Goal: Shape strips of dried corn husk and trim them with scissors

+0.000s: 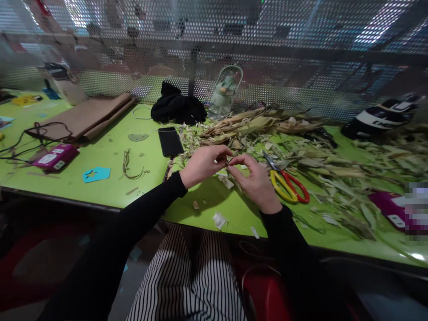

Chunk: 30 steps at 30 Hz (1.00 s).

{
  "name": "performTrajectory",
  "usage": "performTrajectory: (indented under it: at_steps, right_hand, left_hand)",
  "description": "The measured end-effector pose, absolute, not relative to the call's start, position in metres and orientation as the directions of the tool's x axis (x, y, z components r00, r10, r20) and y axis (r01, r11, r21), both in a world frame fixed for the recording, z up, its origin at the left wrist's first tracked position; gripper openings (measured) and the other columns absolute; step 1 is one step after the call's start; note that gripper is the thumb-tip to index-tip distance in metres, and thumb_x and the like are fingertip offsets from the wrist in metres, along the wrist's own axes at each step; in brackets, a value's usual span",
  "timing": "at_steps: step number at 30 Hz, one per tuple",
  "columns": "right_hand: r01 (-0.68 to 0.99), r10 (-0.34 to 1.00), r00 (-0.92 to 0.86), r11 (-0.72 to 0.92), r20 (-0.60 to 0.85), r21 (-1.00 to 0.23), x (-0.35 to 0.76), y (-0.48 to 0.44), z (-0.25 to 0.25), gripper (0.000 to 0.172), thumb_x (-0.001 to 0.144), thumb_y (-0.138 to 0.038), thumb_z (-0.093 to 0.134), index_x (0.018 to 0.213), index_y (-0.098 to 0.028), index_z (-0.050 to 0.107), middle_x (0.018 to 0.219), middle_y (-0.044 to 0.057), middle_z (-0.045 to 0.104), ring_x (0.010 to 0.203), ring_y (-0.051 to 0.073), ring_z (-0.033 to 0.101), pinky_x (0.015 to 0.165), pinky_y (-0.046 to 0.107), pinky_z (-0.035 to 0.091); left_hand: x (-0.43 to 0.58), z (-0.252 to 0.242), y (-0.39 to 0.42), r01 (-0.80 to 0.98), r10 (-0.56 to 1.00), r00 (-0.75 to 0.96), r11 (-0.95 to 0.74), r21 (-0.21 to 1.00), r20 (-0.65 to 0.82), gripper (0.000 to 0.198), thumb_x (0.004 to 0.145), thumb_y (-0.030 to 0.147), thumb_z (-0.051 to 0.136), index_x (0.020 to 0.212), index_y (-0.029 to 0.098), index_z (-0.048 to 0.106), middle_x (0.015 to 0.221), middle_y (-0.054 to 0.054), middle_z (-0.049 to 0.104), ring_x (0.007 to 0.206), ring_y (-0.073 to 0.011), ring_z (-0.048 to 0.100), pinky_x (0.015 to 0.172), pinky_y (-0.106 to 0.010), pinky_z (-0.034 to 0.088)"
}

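Note:
My left hand [203, 164] and my right hand [254, 180] meet over the green table [110, 187], fingertips pinched together on a small strip of dried husk [229, 166] held between them. Both hands are closed in a pinch. Pale husk scraps [227, 180] lie on the table just under the hands. Scissors with yellow and red handles [287, 183] lie right beside my right hand. A pile of dried corn husks [254, 122] spreads behind and to the right of the hands.
A black phone [170, 141] lies left of the hands, a black cloth [177, 109] and a pale green lantern [224, 91] behind it. Brown folded paper [87, 117], a magenta box [56, 157], cables and a blue star-cut card [96, 174] sit left. A perforated metal screen [301, 53] backs the table.

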State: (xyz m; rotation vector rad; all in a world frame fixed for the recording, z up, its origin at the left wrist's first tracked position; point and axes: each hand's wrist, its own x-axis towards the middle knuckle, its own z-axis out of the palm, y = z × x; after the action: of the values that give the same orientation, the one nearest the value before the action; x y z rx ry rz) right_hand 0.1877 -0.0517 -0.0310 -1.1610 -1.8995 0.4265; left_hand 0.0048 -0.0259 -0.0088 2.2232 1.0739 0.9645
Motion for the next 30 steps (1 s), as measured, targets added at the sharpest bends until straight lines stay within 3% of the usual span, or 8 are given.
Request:
performTrajectory:
  at_steps: [4, 10, 15, 21, 27, 30]
  right_hand:
    - [0.57, 0.829, -0.226, 0.538, 0.511, -0.621, 0.186, -0.054, -0.03, 0.012, 0.089, -0.035, 0.066, 0.09, -0.023, 0.066, 0.096, 0.006, 0.071, 0.095, 0.024, 0.064, 0.09, 0.041, 0.048]
    - [0.324, 0.934, -0.114, 0.356, 0.338, -0.877, 0.185, -0.053, -0.03, 0.027, 0.092, -0.048, 0.063, 0.086, -0.022, 0.069, 0.086, 0.003, 0.069, 0.085, 0.02, 0.063, 0.083, 0.035, 0.049]
    - [0.095, 0.983, -0.03, 0.186, 0.184, -0.978, 0.184, -0.048, -0.034, 0.028, 0.076, -0.046, 0.08, 0.087, -0.023, 0.07, 0.088, 0.0, 0.07, 0.085, 0.017, 0.062, 0.085, 0.033, 0.05]
    - [0.038, 0.993, -0.06, 0.108, 0.106, -0.993, 0.188, -0.047, -0.035, 0.025, 0.068, -0.039, 0.084, 0.084, -0.022, 0.075, 0.086, 0.001, 0.073, 0.084, 0.017, 0.062, 0.088, 0.034, 0.048]
    - [0.014, 0.998, -0.007, 0.063, 0.063, -0.998, 0.184, -0.05, -0.028, 0.013, 0.072, -0.031, 0.076, 0.073, -0.021, 0.068, 0.069, -0.004, 0.058, 0.064, 0.011, 0.046, 0.064, 0.028, 0.038]
    - [-0.006, 0.998, -0.001, 0.069, 0.069, -0.998, 0.182, -0.052, -0.022, 0.019, 0.075, -0.033, 0.073, 0.066, -0.021, 0.062, 0.068, -0.002, 0.054, 0.064, 0.012, 0.044, 0.06, 0.028, 0.034]
  left_hand:
    - [0.009, -0.014, -0.024, 0.596, 0.833, 0.398, -0.554, 0.581, 0.386, 0.011, 0.09, 0.012, 0.06, 0.095, 0.015, 0.07, 0.093, -0.005, 0.076, 0.084, -0.016, 0.067, 0.073, -0.026, 0.046]
    - [0.013, -0.02, -0.023, 0.554, 0.82, 0.395, -0.572, 0.605, 0.415, 0.014, 0.093, 0.01, 0.053, 0.102, 0.015, 0.063, 0.091, -0.004, 0.074, 0.076, -0.0129, 0.065, 0.068, -0.024, 0.044]
    - [0.013, -0.024, -0.022, 0.532, 0.782, 0.42, -0.624, 0.573, 0.461, 0.017, 0.09, 0.006, 0.05, 0.1, 0.015, 0.061, 0.093, -0.004, 0.074, 0.078, -0.013, 0.066, 0.069, -0.024, 0.045]
    - [0.012, -0.024, -0.025, 0.558, 0.753, 0.446, -0.657, 0.507, 0.485, 0.011, 0.094, 0.014, 0.052, 0.098, 0.015, 0.061, 0.089, -0.005, 0.074, 0.076, -0.0133, 0.066, 0.069, -0.024, 0.047]
    - [0.013, -0.02, -0.028, 0.556, 0.761, 0.466, -0.648, 0.521, 0.451, 0.012, 0.091, 0.012, 0.053, 0.1, 0.015, 0.061, 0.092, -0.005, 0.074, 0.075, -0.0127, 0.065, 0.069, -0.024, 0.047]
    - [0.012, -0.018, -0.028, 0.51, 0.759, 0.451, -0.652, 0.562, 0.471, 0.014, 0.089, 0.009, 0.053, 0.098, 0.015, 0.06, 0.091, -0.004, 0.074, 0.075, -0.012, 0.065, 0.069, -0.023, 0.047]
